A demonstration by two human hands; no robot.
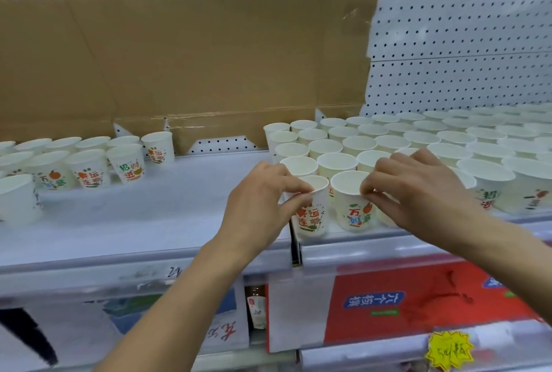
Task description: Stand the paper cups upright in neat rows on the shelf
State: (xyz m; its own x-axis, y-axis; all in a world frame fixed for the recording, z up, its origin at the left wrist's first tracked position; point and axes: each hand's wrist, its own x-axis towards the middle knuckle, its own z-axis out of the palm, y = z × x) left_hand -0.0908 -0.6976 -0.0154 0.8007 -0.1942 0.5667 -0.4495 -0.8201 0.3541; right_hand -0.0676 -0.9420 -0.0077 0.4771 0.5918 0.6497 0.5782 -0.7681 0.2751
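White paper cups with red, green and orange print stand upright on a grey shelf (pixel 143 222). Two front cups sit side by side at the shelf's front edge. My left hand (pixel 257 207) pinches the rim of the left one (pixel 312 216). My right hand (pixel 418 192) pinches the rim of the right one (pixel 351 207). Behind and to the right, several cups stand in tidy rows (pixel 418 136). A looser group of cups (pixel 74 162) stands at the far left.
A flattened cardboard sheet (pixel 209 58) leans against the white pegboard back wall (pixel 463 58). A bare stretch of shelf lies between the two cup groups. Below the shelf sit a red box (pixel 418 300) and a yellow price tag (pixel 449 349).
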